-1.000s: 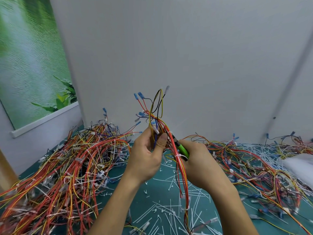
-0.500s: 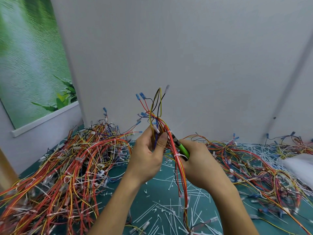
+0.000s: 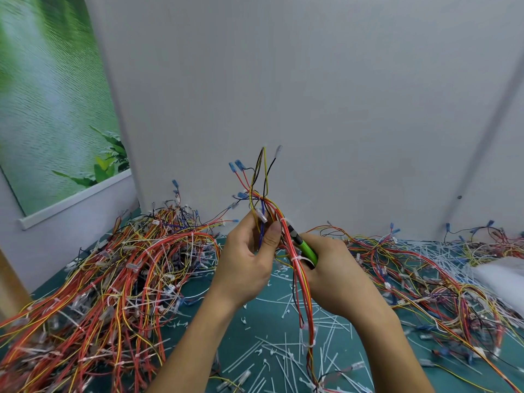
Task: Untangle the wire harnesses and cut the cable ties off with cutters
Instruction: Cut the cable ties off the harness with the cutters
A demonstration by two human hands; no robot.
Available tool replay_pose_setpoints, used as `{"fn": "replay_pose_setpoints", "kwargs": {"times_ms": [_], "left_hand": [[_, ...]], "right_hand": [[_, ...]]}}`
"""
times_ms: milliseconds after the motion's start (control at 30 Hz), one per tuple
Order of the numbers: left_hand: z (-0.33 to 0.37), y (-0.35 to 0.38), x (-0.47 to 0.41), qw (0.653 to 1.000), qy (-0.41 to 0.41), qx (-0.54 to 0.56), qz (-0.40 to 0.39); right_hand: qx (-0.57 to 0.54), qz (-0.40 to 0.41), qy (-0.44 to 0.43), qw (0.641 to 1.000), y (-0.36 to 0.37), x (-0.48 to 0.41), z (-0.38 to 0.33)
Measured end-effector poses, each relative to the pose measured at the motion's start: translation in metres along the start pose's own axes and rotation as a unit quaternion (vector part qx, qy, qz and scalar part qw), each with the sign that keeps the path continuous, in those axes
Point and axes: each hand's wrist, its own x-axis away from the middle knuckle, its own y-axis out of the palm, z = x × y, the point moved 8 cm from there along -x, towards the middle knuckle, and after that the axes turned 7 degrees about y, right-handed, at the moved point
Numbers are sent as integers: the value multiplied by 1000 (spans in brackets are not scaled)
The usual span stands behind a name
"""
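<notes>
The wire harness in hand stands upright above the counter, between the two hands. Its blue terminal ends fan out at the top and its tail hangs down to the mat. Held high and taut like this, its bindings probably show clear of the clutter below. A white cable tie cinches the red and yellow wires just beside the right hand. Another small white tie sits higher up, near the black tip of the green-handled cutters.

The left hand pinches the bundle, thumb and fingers pressed together on the wires, likely to steady them for the cut. The right hand's fingers are curled round the cutter handles; I cannot tell whether the blades are apart or closed.

Around them lie snipped ties, a dense heap of harnesses on the left and looser wires on the right.
</notes>
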Motion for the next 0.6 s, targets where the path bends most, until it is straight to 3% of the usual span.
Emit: {"fn": "replay_pose_setpoints", "kwargs": {"times_ms": [600], "left_hand": [[-4, 0, -2, 1000, 3, 13, -2]], "right_hand": [[-6, -9, -3, 1000, 3, 1, 0]]}}
